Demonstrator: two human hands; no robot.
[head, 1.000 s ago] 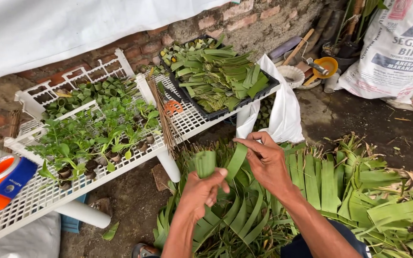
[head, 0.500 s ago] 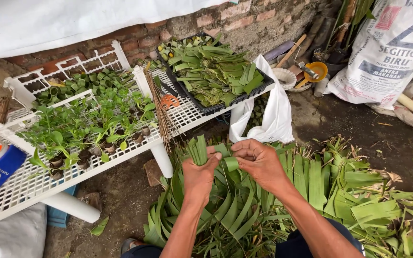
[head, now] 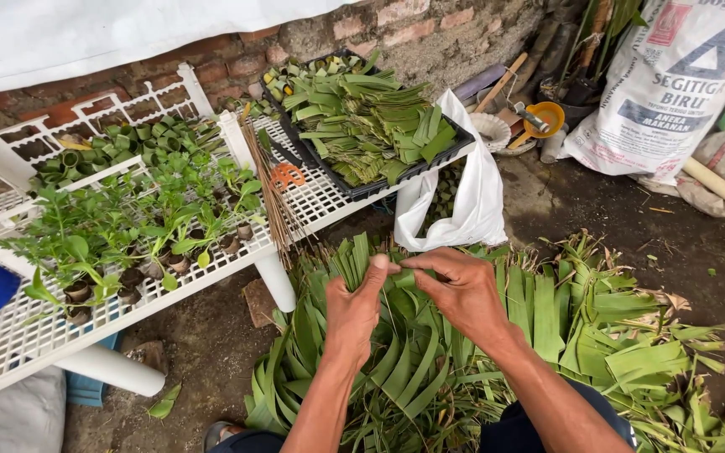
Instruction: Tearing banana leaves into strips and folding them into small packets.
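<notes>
Between the two hands, a little above the middle of the view, a green leaf strip (head: 403, 277) is pinched and bent into a curl. At its 9 o'clock the left hand (head: 354, 312) closes thumb and fingers on one end; at its 3 o'clock the right hand (head: 463, 295) grips the other end with its fingertips. Both forearms come up from 6 o'clock.

Under the hands a heap of long leaves (head: 547, 335) fans out over the dirt ground (head: 211, 344), spreading toward 3 and 5 o'clock. At 12 o'clock from the hands a white plastic bag (head: 472, 193) hangs just behind the heap. At 11 o'clock stands a white slotted rack (head: 10, 335); it carries a black tray (head: 455, 147) piled with cut leaf pieces, a bundle of thin sticks (head: 274, 197), orange-handled scissors (head: 287, 176), small seedlings (head: 127, 226) in little leaf cups, and empty leaf cups (head: 140, 138) farther back. Well off at 2 o'clock a printed sack (head: 673, 84) leans against the brick wall (head: 430, 33), with a yellow funnel (head: 545, 117) near it.
</notes>
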